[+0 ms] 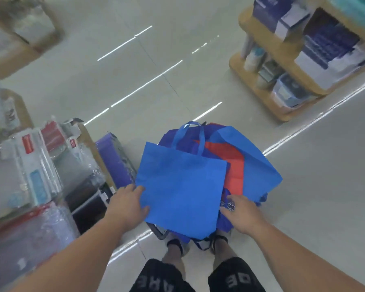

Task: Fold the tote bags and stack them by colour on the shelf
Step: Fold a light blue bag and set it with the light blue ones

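A flat light blue tote bag (181,186) lies on top of a loose heap of bags in front of me, its handles pointing away. My left hand (126,203) grips its left edge, thumb on top. My right hand (238,211) is at the bag's right edge, fingers curled into the heap; what it holds is hidden. Under the top bag lie a red bag (232,163), another light blue bag (247,157) and dark blue bags (177,138). The heap rests on something dark with a frame (158,231), mostly hidden.
A low shelf (89,140) of plastic-wrapped goods runs along my left, with a purple pack (114,159) at its end. A wooden shelf unit (282,60) with boxes stands far right. Glossy tiled floor (156,70) stretches ahead. My feet (196,245) are under the heap.
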